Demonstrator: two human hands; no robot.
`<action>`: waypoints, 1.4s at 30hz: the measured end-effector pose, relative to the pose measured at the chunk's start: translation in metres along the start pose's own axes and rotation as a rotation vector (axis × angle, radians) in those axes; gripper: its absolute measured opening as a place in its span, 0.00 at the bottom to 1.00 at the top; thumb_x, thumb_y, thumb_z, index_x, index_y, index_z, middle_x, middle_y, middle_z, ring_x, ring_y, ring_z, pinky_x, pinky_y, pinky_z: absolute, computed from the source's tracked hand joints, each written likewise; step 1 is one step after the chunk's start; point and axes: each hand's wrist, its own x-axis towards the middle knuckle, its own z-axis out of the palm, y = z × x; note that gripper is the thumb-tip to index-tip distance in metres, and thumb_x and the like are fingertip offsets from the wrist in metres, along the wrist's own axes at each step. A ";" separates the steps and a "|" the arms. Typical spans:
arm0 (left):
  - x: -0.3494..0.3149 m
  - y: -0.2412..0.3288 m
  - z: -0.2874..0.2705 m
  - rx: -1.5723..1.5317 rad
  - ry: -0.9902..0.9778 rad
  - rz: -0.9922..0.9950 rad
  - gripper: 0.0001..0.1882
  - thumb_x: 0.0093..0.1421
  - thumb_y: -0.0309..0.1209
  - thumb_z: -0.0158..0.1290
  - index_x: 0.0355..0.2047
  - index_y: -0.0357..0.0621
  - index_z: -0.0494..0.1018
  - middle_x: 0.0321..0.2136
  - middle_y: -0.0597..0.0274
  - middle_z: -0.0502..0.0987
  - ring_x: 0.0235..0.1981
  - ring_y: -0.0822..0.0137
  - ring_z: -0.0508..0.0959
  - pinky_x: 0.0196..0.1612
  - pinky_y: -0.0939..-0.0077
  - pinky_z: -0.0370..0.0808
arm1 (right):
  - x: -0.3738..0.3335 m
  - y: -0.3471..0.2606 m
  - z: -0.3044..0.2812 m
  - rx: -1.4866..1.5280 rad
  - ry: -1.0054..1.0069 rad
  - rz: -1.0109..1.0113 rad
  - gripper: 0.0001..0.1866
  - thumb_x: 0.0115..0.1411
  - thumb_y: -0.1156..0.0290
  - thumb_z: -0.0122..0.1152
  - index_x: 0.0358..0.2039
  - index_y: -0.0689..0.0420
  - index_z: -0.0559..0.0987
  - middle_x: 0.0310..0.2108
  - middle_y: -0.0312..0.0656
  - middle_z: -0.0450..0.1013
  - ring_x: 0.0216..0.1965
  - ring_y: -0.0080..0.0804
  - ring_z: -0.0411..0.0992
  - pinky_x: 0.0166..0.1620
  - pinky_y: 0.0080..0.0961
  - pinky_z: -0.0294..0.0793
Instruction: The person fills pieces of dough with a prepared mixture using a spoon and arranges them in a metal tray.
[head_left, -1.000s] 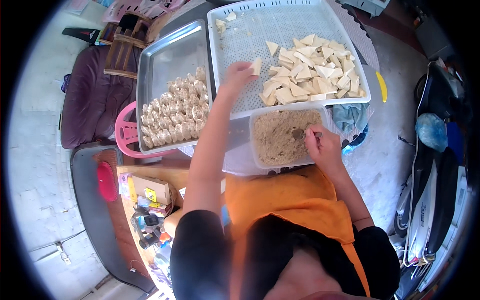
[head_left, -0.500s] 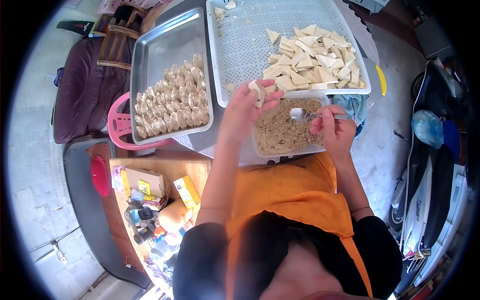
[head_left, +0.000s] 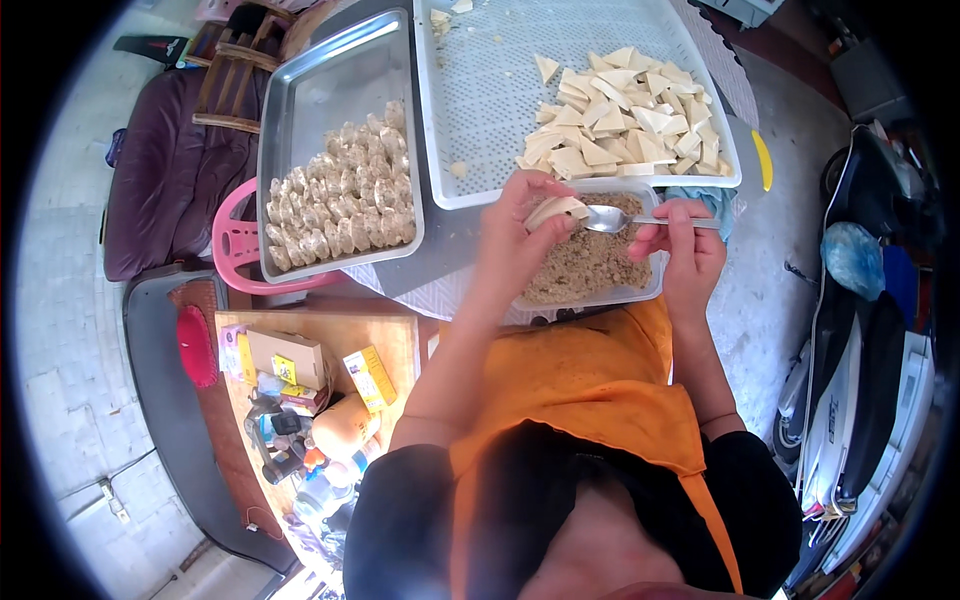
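My left hand (head_left: 522,228) pinches a pale tofu triangle (head_left: 546,211) between thumb and fingers, over the left side of a clear plastic tub (head_left: 572,301). In my right hand (head_left: 688,248) is a metal spoon (head_left: 606,219), its bowl touching or very close to the triangle's right end. Brown minced filling (head_left: 590,268) lies in the tub below both hands. Beyond it, tofu triangles (head_left: 630,120) are heaped at the right of a white perforated tray (head_left: 480,120). Filled pieces (head_left: 345,200) stand in rows in a metal tray (head_left: 325,95) at the left.
A pink plastic chair (head_left: 232,235) is under the metal tray's left side. Nearer me on the left, a wooden table (head_left: 345,328) holds boxes and bottles. A light blue cloth (head_left: 712,200) lies right of the tub. A scooter (head_left: 835,420) stands at the far right.
My left hand has turned and come right and down with the tofu triangle, its fingers now closed round it. The spoon has moved slightly right and up against or near the triangle.
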 end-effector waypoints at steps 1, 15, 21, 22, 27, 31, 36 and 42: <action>0.000 0.001 -0.001 0.041 0.005 -0.013 0.15 0.56 0.17 0.51 0.44 0.40 0.64 0.39 0.54 0.76 0.36 0.71 0.78 0.37 0.77 0.76 | 0.000 -0.001 -0.001 -0.065 -0.033 -0.033 0.10 0.65 0.70 0.44 0.32 0.62 0.72 0.21 0.42 0.72 0.20 0.29 0.74 0.24 0.21 0.74; -0.009 0.007 -0.009 -0.473 -0.019 -0.180 0.13 0.62 0.23 0.41 0.47 0.41 0.60 0.41 0.55 0.68 0.37 0.62 0.78 0.40 0.71 0.78 | 0.009 -0.001 -0.003 -0.612 -0.582 -0.111 0.07 0.58 0.72 0.51 0.34 0.59 0.75 0.30 0.46 0.73 0.30 0.43 0.74 0.34 0.32 0.72; -0.010 -0.004 -0.003 -0.358 0.029 -0.274 0.15 0.61 0.19 0.39 0.49 0.41 0.63 0.47 0.57 0.70 0.50 0.56 0.72 0.48 0.65 0.76 | 0.010 0.010 -0.011 -0.800 -0.587 -0.266 0.07 0.60 0.72 0.50 0.32 0.62 0.75 0.27 0.42 0.74 0.26 0.38 0.75 0.30 0.28 0.73; -0.011 -0.004 0.000 -0.433 0.027 -0.245 0.16 0.61 0.19 0.38 0.49 0.41 0.63 0.47 0.57 0.69 0.52 0.57 0.71 0.49 0.66 0.75 | 0.007 0.011 -0.015 -0.666 -0.430 -0.229 0.07 0.60 0.74 0.49 0.31 0.63 0.75 0.26 0.41 0.74 0.25 0.37 0.75 0.29 0.28 0.73; -0.012 -0.014 0.001 -0.444 0.009 -0.202 0.19 0.59 0.18 0.37 0.51 0.42 0.62 0.51 0.57 0.66 0.56 0.60 0.68 0.51 0.70 0.72 | -0.014 0.001 -0.008 -0.464 -0.159 -0.303 0.05 0.57 0.78 0.50 0.29 0.63 0.75 0.25 0.41 0.75 0.23 0.36 0.75 0.26 0.26 0.73; -0.011 -0.005 0.004 -0.159 0.000 -0.208 0.21 0.58 0.19 0.37 0.53 0.44 0.62 0.48 0.59 0.70 0.48 0.69 0.72 0.44 0.80 0.71 | -0.019 0.003 0.005 -0.480 -0.308 -0.579 0.02 0.53 0.80 0.55 0.28 0.60 0.75 0.23 0.42 0.74 0.22 0.38 0.74 0.26 0.27 0.73; -0.011 -0.016 0.001 -0.036 -0.045 -0.173 0.21 0.57 0.20 0.38 0.52 0.45 0.64 0.41 0.64 0.74 0.37 0.79 0.72 0.34 0.88 0.67 | -0.020 0.003 0.012 -0.547 -0.320 -0.653 0.05 0.50 0.81 0.57 0.29 0.59 0.75 0.23 0.42 0.73 0.23 0.41 0.73 0.26 0.28 0.73; -0.016 -0.011 0.011 0.052 -0.166 -0.136 0.22 0.56 0.19 0.37 0.50 0.44 0.67 0.41 0.64 0.74 0.36 0.78 0.72 0.33 0.88 0.67 | -0.019 0.012 0.020 -0.596 -0.314 -0.673 0.05 0.51 0.80 0.57 0.29 0.59 0.75 0.24 0.44 0.73 0.24 0.41 0.73 0.27 0.29 0.73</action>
